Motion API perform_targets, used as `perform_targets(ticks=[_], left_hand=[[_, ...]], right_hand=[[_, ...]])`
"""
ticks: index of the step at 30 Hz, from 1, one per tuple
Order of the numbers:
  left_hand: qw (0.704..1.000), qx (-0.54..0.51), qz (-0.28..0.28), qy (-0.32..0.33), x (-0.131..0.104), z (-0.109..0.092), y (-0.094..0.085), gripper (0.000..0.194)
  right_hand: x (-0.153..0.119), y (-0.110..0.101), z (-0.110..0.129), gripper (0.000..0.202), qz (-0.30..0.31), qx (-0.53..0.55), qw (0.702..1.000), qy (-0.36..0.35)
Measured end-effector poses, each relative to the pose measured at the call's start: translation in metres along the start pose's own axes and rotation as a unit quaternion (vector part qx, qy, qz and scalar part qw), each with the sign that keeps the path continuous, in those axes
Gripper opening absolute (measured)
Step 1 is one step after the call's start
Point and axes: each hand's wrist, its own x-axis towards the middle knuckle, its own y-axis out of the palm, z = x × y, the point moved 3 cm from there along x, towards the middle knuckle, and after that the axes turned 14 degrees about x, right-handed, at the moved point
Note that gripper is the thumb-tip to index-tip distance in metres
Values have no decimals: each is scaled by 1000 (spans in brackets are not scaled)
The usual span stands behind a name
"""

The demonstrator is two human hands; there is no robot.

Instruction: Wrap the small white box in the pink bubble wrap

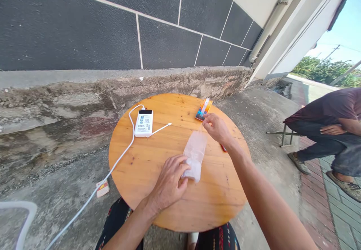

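Observation:
On the round wooden table (126, 167) lies a white bubble-wrap bundle (194, 170), with a flat translucent sheet (196, 144) stretching away from it. My left hand (172, 180) rests on the bundle's left side, fingers curved over it and thumb at its near edge. Beyond the sheet's far end, my right hand (216, 127) has its fingertips pinched together on what seems to be a thin clear strip. Just past those fingertips stands an orange and blue tape dispenser (204, 109).
A white power bank (144, 123) with white cables lies on the table's left. A red object (223, 148) is partly under my right forearm. A small box (102, 188) is on the ground at left. A seated person (329, 129) is at right, near the wall (158, 39).

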Motion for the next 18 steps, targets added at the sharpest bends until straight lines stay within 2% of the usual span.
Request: perform_targets(ticks=[11,15,18], left_hand=[[1000,4,-1,-1,-1,1,2,37],[1000,10,-7,-2,-1,1,2,36],[1000,10,-8,-3,0,0,1,36]], right_hand=[[22,23,-51,16,97,-54,987,117],[23,36,-61,16,134,-69,979,138],[20,46,-64,27,157,-72,974,145]])
